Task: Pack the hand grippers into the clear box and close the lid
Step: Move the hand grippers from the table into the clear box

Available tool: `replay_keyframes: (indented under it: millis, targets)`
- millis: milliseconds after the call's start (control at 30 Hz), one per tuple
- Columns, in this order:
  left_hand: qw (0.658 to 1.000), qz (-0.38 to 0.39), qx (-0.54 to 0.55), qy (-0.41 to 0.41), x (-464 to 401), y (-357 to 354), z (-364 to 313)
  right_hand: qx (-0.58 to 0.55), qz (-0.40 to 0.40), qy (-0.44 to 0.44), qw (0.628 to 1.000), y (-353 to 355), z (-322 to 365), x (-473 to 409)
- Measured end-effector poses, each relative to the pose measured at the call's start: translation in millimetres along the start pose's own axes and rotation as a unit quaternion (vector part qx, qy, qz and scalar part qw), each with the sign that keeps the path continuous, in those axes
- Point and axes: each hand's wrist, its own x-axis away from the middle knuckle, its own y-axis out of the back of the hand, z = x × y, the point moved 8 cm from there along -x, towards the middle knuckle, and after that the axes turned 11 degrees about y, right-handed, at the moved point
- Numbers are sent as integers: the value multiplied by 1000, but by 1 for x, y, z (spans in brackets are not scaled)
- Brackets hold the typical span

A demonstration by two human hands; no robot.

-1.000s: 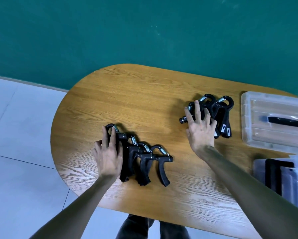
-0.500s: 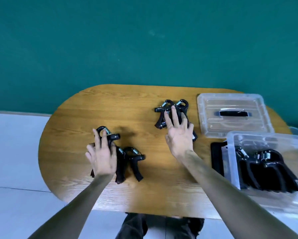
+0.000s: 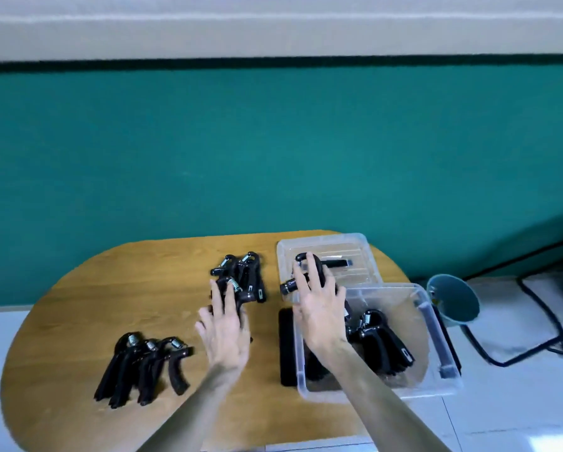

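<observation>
On the wooden table point(image 3: 77, 305) stands the clear box point(image 3: 365, 394), open, with several black hand grippers point(image 3: 381, 340) inside. Its lid point(image 3: 355, 249) lies flat just behind it. My right hand point(image 3: 320, 311) holds one hand gripper point(image 3: 288, 286) above the box's far left corner. My left hand point(image 3: 223, 334) holds another gripper point(image 3: 237, 293) over the middle of the table. Three grippers point(image 3: 143, 363) lie in a row at the near left. A small pile of grippers point(image 3: 249, 272) sits behind my left hand.
A black mat point(image 3: 286, 350) lies under the box's left side. Off the table's right end, a blue-green bucket point(image 3: 453, 305) and black cables point(image 3: 534, 337) are on the white floor. A green wall runs behind the table.
Both hands have lifted a gripper each and moved right: the right hand from the back pile to over the box, the left from the near pile to the table's middle. The view tilted up.
</observation>
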Motion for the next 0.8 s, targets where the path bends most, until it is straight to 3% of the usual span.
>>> replay_keyframes:
  millis: [333, 800]
  targets:
    - [992, 46, -62, -102, 84, -50, -133, 3, 18, -64, 998, 10, -114, 71]
    - [986, 95, -120, -68, 116, -141, -158, -22, 86, -106, 990, -57, -185, 108]
